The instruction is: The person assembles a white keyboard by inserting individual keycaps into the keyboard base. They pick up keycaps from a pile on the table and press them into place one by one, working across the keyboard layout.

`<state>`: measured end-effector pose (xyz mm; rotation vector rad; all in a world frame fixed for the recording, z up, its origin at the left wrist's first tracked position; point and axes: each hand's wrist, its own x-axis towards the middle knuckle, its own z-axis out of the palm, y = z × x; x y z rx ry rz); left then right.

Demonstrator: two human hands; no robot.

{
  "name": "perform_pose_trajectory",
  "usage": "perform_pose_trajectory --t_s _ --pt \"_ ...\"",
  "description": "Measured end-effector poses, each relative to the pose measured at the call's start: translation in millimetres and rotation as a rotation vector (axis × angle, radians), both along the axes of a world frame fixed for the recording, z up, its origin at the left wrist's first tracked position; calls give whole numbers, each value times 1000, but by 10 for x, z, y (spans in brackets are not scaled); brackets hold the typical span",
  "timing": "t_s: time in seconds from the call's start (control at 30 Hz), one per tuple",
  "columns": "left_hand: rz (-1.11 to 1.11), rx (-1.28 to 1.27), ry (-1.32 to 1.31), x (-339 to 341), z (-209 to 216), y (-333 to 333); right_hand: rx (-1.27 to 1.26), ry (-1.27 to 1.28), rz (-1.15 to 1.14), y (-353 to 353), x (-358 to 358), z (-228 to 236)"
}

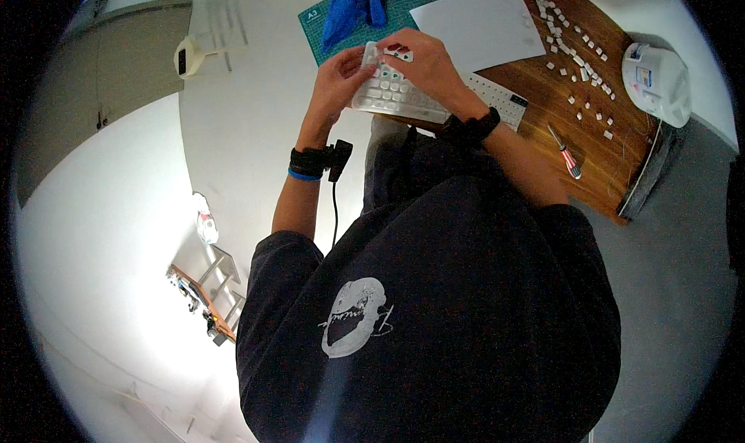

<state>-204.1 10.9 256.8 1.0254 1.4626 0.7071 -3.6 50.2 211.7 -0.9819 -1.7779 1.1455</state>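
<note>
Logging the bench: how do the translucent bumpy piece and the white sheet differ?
The bumpy piece is translucent with rows of rounded shapes; the white sheet is mostly blank. The left hand holds the bumpy piece by an edge; the white sheet lies flat, unheld. Both are pale.

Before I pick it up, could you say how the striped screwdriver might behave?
The screwdriver may roll, lying on its side on the wooden table; it's probably stiff, its shaft looking straight, and likely handle-heavy, the handle being thicker.

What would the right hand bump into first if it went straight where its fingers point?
The right hand would probably meet the translucent tray first, at its upper left end; depth is unclear.
</note>
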Motion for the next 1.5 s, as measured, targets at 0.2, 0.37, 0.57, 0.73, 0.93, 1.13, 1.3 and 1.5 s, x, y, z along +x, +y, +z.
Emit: perform_pose_trajectory --t_s 0.2,0.37,0.57,0.73,0.93,1.13,1.3,1.5 --pt "-38 24 -3 -8 37 -30 -13 -37 -29 31 -49 6" --pt "-61 8 10 -44 8 -31 -19 -74 -35 32 -43 42" --pt "-59 19 -24 -82 -51 -49 -185 13 -108 123 50 -190" --pt "-57 -40 60 -28 78 -48 -79 -89 -177 286 445 -617" --pt "-12 2 -38 -56 -87 -71 -149 -472 -271 379 1100 -1404" --pt "-33 -18 33 -40 -3 -60 -220 -634 -224 348 1483 -1815" --pt "-17 -129 81 5 141 -1 -298 -674 -199 337 1437 -1733" --pt "-97 -66 66 -10 103 12 78 -233 -16 318 766 -591"
